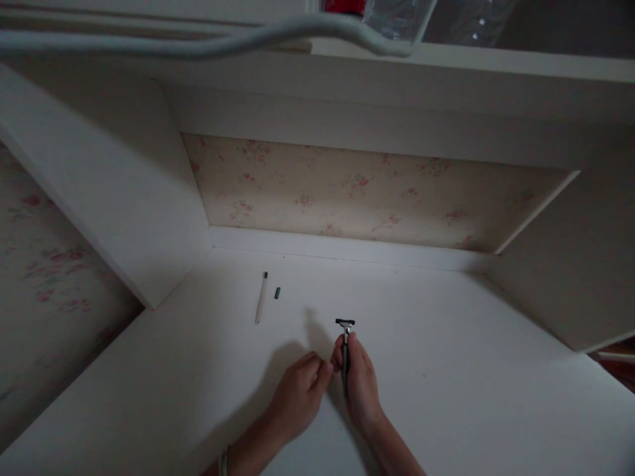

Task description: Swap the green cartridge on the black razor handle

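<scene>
A safety razor (345, 360) stands nearly upright in my right hand (364, 383), whose fingers are wrapped round its dark handle, with the black head at the top. My left hand (301, 391) is closed just to the left, its fingertips close to the right fingers; whether anything is pinched in it cannot be seen. Farther back on the left lies a slim white stick with a dark tip, which looks like a toothbrush (260, 301). Beside it lies a small dark green oblong piece (277, 293).
The white tabletop (446, 344) runs back to a low ledge below flowered wallpaper (347, 192). White panels (114, 172) stand at both sides. Overhead, a shelf (471, 63) holds clear plastic items, and a pale curved bar (223, 43) crosses in front.
</scene>
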Tool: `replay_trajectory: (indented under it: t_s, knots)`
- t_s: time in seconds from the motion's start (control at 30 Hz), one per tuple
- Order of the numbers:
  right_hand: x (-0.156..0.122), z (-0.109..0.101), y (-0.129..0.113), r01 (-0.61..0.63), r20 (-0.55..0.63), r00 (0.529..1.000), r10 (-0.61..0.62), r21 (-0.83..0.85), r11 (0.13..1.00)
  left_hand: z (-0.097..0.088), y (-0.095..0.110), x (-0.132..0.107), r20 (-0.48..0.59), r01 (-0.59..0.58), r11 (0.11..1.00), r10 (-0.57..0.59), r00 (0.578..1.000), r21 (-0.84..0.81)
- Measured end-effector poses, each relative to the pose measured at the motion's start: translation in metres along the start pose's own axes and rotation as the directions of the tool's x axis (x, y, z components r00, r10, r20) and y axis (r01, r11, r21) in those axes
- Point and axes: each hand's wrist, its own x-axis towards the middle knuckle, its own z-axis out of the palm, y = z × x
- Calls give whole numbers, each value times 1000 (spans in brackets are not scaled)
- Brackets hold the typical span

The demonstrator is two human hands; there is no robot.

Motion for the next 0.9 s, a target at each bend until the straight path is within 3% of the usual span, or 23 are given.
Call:
replay_trajectory:
  t_s: [0.07, 0.17, 0.37, 0.43, 0.53, 0.9]
  knots:
    - [-3, 2, -1, -67, 30, 997, 65, 83, 994, -4, -3, 4, -35, 76, 985, -82, 996, -153]
    - [-8, 6, -2, -184, 110, 980, 168, 150, 971, -12, -10, 10, 11, 203, 896, -217, 976, -394]
    - [-19, 12, -2, -344, 310, 916, 253, 288, 894, -25, -16, 14, 191, 269, 521, -199, 961, -810]
    - [-22, 14, -3, -344, 354, 906, 231, 301, 890, -26, -14, 11, 244, 284, 429, -147, 958, -857]
    - [-26, 17, -3, -344, 405, 891, 207, 301, 889, -24, -11, 8, 289, 299, 364, -83, 954, -882]
    - [-31, 16, 10, -436, 494, 835, 240, 331, 837, -24, -13, 5, 303, 329, 304, -131, 944, -894]
